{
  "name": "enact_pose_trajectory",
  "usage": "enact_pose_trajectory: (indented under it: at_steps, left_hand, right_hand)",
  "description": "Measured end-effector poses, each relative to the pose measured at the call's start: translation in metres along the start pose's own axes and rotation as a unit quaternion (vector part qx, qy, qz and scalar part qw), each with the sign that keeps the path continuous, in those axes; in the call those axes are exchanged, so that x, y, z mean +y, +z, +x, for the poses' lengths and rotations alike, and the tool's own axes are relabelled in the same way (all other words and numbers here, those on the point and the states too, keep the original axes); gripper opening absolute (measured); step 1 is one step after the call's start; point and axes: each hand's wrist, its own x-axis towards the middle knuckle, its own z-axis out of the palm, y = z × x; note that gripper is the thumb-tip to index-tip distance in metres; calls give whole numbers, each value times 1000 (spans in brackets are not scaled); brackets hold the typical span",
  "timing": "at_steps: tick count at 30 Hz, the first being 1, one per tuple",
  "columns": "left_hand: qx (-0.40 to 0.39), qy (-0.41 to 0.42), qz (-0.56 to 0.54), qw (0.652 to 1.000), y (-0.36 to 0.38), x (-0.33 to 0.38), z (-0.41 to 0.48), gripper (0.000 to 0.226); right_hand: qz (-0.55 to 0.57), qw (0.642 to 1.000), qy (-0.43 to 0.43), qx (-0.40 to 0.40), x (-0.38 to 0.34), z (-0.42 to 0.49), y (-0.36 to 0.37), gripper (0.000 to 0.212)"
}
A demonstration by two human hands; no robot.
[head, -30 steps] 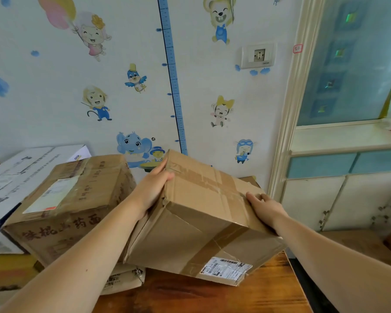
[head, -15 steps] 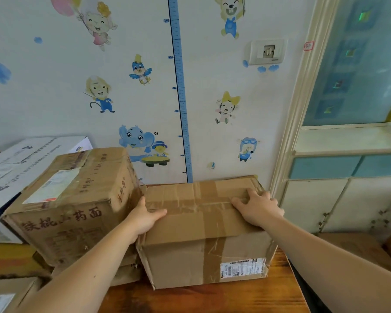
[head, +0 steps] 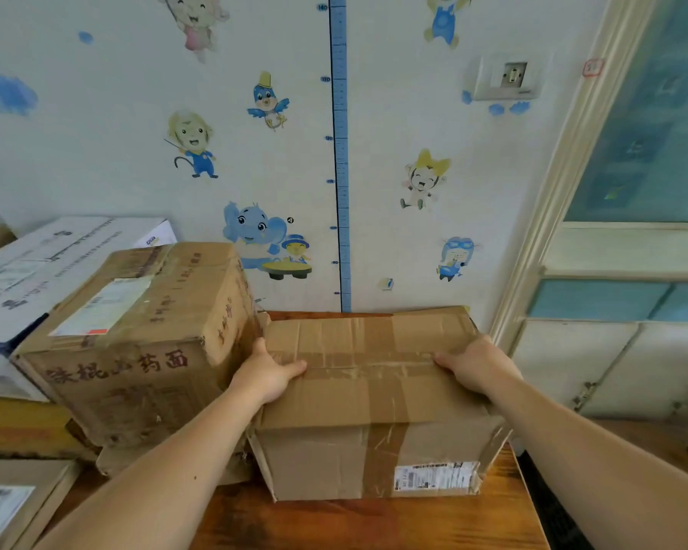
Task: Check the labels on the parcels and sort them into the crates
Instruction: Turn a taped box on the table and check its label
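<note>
Head view: left hand [head: 269, 375], right hand [head: 478, 368] round edges of taped parcel [head: 374, 394].

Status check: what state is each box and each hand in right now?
taped parcel, closed, flat on the table, label on the near face.
left hand, grips the parcel's left top edge.
right hand, grips the parcel's right top edge.
printed box, closed, tilted.
white box, top closed, far left.

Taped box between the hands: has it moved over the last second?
Yes. The taped box has tipped down from a tilt and now sits flat on the wooden table, beside the printed box.
</note>
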Motion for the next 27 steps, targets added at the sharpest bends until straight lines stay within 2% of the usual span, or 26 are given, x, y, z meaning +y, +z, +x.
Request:
enact_pose_trajectory:
  at_steps: [7, 11, 12, 23, 27]
  left_hand:
    - [-10, -12, -8, 1000, -2, 2, 2, 99]
    - [-10, -38, -48, 998, -9, 8, 10, 95]
    - [-5, -41, -48, 998, -10, 9, 12, 94]
    - [21, -32, 58, 998, -2, 13, 7, 85]
    - [1, -37, 24, 999, -9, 24, 12, 88]
  right_hand:
    - [-8, 1000, -3, -10, -2, -8, -5, 89]
    - [-8, 999, -27, -21, -8, -4, -21, 60]
    - [-7, 999, -27, -19, -8, -2, -22, 58]
    - [-32, 999, -13, -8, -4, 6, -9, 65]
    - [-35, 999, -29, -14, -19, 7, -21, 35]
